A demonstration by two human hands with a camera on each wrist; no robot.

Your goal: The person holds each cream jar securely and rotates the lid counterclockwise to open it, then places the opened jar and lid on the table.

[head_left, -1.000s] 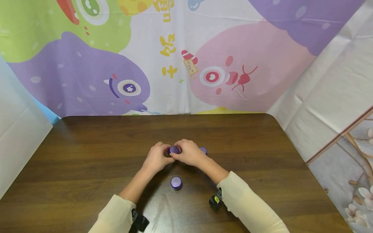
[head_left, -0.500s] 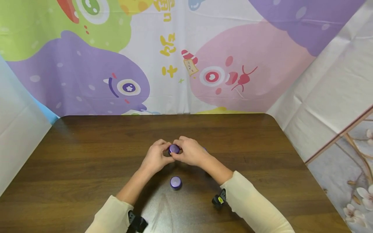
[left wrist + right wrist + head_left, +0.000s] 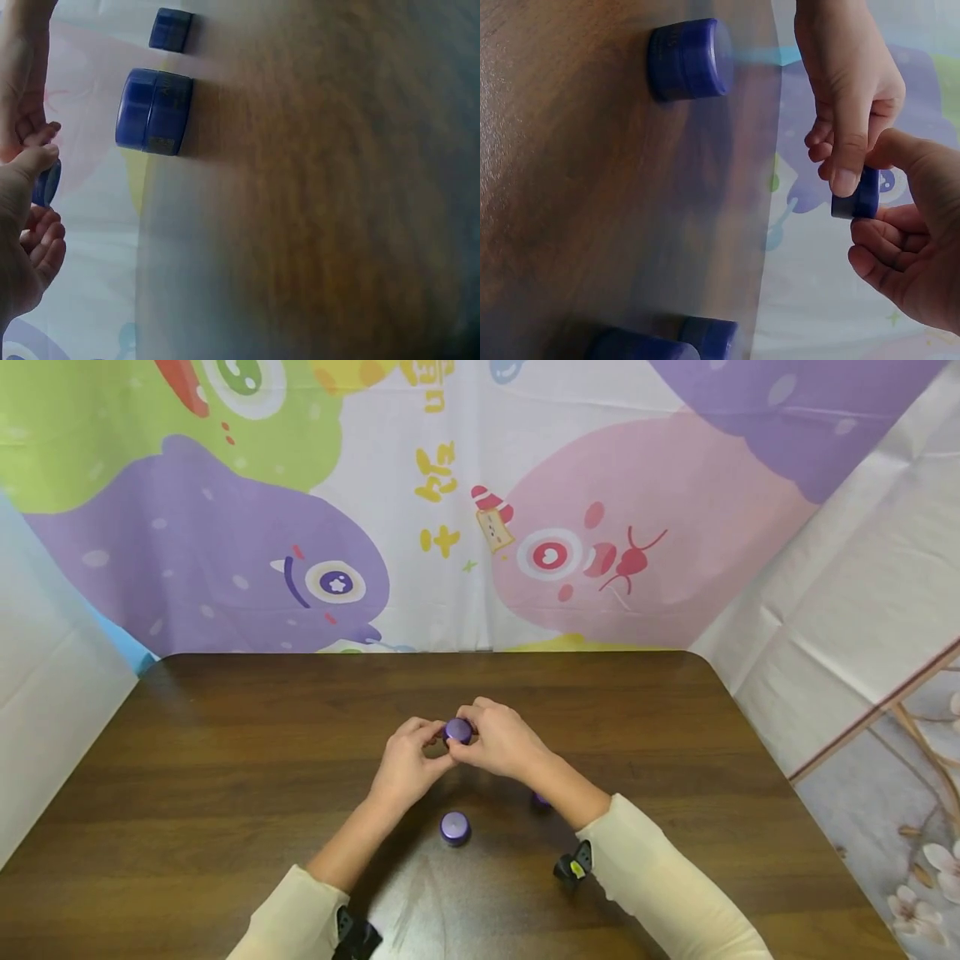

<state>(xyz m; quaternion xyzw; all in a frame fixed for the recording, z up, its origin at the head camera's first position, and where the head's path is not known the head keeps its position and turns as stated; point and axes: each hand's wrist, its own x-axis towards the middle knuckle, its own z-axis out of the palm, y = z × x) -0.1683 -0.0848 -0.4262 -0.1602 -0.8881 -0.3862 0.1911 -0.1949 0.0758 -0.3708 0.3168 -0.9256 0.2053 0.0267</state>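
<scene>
A small purple jar with a shiny, flat lid (image 3: 457, 732) is between my two hands, raised over the table in the wrist views. My left hand (image 3: 405, 768) pinches it low on its left side, thumb in front. My right hand (image 3: 501, 741) grips its right side around the lid, with thumb and forefinger curled. In the right wrist view the left thumb lies along the side of the jar (image 3: 867, 196). Nearer me, a similar purple jar (image 3: 454, 828) stands upright on the table. A further one (image 3: 540, 802) is mostly covered by my right forearm.
The brown wooden table (image 3: 262, 827) ends at a printed cartoon cloth (image 3: 442, 602) behind. In the right wrist view one jar (image 3: 690, 60) stands at upper left, and two more overlap at the bottom, the nearer jar (image 3: 641, 346) cut off by the frame.
Both hands have moved slightly right and away from me with the held jar. A jar behind my right wrist is now hidden, and one beside the forearm has come into sight.
</scene>
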